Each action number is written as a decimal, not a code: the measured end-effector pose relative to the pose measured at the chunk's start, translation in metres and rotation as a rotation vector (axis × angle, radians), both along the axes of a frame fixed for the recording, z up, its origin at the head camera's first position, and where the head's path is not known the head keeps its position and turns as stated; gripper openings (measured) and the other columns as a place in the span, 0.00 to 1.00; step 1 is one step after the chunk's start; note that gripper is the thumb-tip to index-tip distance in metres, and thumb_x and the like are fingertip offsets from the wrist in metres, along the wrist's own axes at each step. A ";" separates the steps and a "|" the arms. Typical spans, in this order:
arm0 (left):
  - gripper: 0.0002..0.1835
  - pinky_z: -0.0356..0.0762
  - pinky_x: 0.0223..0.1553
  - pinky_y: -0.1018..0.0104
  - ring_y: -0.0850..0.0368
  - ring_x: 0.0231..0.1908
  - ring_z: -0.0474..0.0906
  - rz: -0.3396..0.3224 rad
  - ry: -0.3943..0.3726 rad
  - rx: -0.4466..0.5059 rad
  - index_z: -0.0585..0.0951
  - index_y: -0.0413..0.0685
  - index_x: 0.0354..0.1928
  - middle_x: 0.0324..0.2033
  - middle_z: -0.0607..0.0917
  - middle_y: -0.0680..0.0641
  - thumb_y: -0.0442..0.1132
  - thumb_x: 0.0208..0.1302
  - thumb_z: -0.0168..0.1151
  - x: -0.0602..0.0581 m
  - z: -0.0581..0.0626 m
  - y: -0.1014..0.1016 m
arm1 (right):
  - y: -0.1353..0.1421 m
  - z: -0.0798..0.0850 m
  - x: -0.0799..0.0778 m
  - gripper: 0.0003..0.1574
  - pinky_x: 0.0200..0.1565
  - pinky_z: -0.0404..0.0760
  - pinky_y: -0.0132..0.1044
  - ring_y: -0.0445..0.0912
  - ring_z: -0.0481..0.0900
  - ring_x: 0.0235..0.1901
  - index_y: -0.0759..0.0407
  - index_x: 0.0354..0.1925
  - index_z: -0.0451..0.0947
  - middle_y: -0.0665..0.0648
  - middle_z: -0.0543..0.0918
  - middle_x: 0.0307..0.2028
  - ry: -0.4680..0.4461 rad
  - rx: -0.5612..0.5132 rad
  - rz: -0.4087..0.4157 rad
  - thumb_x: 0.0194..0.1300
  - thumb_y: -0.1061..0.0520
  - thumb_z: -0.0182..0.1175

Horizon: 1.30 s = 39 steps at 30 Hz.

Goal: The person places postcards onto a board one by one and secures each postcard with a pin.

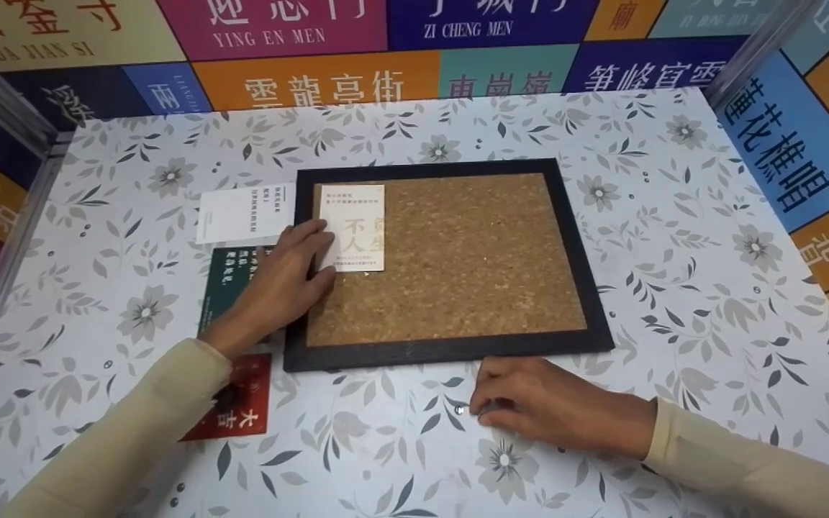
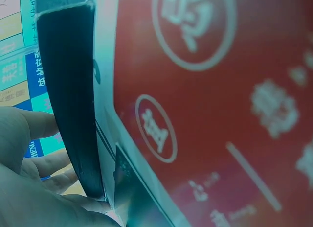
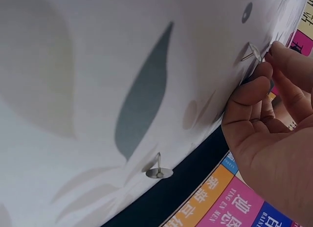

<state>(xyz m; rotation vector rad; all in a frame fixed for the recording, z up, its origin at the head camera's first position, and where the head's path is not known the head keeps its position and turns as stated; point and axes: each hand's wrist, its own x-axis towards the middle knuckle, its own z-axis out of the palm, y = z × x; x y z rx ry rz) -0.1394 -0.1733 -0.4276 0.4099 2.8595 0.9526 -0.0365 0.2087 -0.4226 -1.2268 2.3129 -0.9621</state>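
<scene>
A cork board [image 1: 450,273] in a black frame lies on the table, with a cream card [image 1: 364,234] near its upper left corner. My left hand [image 1: 278,280] reaches over the frame's left side, its fingertips resting on the card's left edge. Just in front of the board, my right hand [image 1: 529,399] has its fingers curled, thumb and forefinger together. In the right wrist view a metal thumbtack [image 3: 252,52] shows at these fingertips, pin pointing sideways. A second thumbtack [image 3: 159,172] sits apart on the table with its pin up.
Left of the board lie a white card [image 1: 234,216], a dark green card [image 1: 224,280] partly under the left hand, and a red card [image 1: 249,403] partly under the forearm. The floral-patterned table [image 1: 659,237] has coloured sign panels [image 1: 314,79] behind it.
</scene>
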 end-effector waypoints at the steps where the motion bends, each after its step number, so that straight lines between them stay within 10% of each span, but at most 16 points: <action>1: 0.30 0.37 0.73 0.11 0.37 0.85 0.53 0.003 -0.003 -0.004 0.75 0.36 0.77 0.84 0.64 0.39 0.39 0.79 0.64 0.000 0.000 0.000 | 0.000 0.000 0.000 0.06 0.48 0.86 0.33 0.36 0.84 0.46 0.51 0.48 0.93 0.45 0.86 0.47 0.000 -0.004 0.000 0.76 0.59 0.72; 39: 0.31 0.32 0.73 0.11 0.25 0.84 0.47 0.033 -0.044 -0.020 0.73 0.40 0.80 0.86 0.61 0.42 0.40 0.80 0.64 0.000 0.001 0.003 | -0.022 0.019 -0.029 0.04 0.44 0.87 0.33 0.41 0.85 0.45 0.54 0.46 0.92 0.47 0.87 0.48 0.005 -0.137 -0.099 0.76 0.60 0.71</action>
